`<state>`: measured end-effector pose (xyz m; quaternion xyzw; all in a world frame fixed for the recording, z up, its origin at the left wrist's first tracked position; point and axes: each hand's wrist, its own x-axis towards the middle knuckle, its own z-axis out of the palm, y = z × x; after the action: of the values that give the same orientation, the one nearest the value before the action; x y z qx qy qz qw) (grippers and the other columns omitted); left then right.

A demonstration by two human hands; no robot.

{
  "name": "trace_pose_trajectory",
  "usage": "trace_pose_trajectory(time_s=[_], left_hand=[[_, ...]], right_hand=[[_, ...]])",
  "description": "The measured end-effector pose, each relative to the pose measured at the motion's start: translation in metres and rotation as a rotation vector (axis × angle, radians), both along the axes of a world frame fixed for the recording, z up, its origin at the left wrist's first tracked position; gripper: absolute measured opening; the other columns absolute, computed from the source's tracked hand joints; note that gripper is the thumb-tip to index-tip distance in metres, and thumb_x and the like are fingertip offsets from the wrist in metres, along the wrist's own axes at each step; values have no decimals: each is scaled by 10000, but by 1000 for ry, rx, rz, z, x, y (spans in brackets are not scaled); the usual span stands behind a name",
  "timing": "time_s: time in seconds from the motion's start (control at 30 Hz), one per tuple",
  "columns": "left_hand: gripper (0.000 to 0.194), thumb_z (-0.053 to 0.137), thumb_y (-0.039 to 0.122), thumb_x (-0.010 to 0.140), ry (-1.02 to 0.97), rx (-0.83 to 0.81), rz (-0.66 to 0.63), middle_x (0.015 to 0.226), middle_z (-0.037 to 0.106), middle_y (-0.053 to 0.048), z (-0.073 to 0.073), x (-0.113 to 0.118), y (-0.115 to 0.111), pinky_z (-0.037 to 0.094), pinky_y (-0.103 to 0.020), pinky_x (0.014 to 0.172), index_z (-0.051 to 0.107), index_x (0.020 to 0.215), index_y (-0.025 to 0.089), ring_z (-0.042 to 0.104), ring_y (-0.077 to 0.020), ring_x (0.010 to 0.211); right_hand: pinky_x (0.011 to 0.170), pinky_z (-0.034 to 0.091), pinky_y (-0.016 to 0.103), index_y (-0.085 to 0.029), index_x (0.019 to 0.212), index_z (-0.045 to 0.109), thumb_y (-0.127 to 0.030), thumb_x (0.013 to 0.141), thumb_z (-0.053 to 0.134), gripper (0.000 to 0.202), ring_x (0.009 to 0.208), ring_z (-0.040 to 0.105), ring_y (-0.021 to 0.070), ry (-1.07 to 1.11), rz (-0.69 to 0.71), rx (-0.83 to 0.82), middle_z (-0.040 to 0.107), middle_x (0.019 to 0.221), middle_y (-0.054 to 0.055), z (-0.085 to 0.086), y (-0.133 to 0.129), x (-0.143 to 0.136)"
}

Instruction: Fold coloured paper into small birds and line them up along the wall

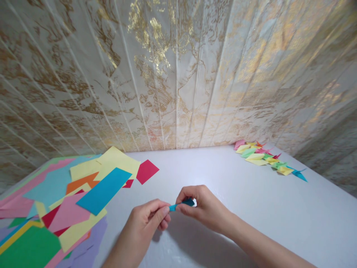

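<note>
A small folded blue paper (173, 207) is held between my two hands, above the white table near its middle. My left hand (153, 217) pinches its left end between thumb and fingers. On the other side, my right hand (196, 203) grips it with thumb and index finger, and a darker blue part of the paper shows inside the curl of those fingers. The exact folds are too small to make out.
Loose coloured sheets lie in a pile at the left, with a blue rectangle (104, 191) on top and a red piece (147, 171) beside it. Small folded paper figures (256, 159) stand at the back right of the table (267, 216). A patterned curtain (175, 93) hangs behind.
</note>
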<state>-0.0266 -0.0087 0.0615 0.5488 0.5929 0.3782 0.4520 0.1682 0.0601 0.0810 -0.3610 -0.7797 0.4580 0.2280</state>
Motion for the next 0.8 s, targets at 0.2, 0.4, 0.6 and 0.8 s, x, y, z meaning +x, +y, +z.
trace_pose_trajectory(time_s=[0.2, 0.4, 0.6, 0.8], left_hand=[[276, 614, 428, 865, 157, 51, -128, 659, 691, -9, 5, 2, -1, 471, -239, 616, 711, 713, 218, 630, -168, 614], [402, 638, 576, 815, -162, -118, -44, 614, 691, -11, -7, 4, 0, 479, -244, 539, 708, 766, 184, 643, -160, 537], [450, 686, 621, 774, -232, -200, -35, 643, 720, -32, -6, 7, -1, 490, -251, 545, 706, 796, 172, 677, -172, 563], [426, 649, 587, 828, -215, -175, -76, 665, 730, -33, -5, 9, -4, 502, -249, 571, 699, 790, 165, 699, -174, 595]], right_hand=[[676, 427, 230, -177, 828, 713, -100, 800, 674, 91, 696, 571, 132, -18, 74, 100, 682, 777, -4, 3, -5, 0], [626, 443, 231, -184, 888, 683, -425, 782, 777, 279, 686, 551, 135, 60, 39, -198, 644, 753, -10, 8, 3, 6], [498, 416, 222, -163, 830, 652, -610, 696, 792, 487, 536, 532, 122, 162, 21, -462, 583, 595, -23, 1, 5, 0], [580, 381, 217, -173, 754, 707, -339, 744, 795, 188, 611, 509, 108, 102, -31, -181, 638, 657, -28, 4, -5, -3]])
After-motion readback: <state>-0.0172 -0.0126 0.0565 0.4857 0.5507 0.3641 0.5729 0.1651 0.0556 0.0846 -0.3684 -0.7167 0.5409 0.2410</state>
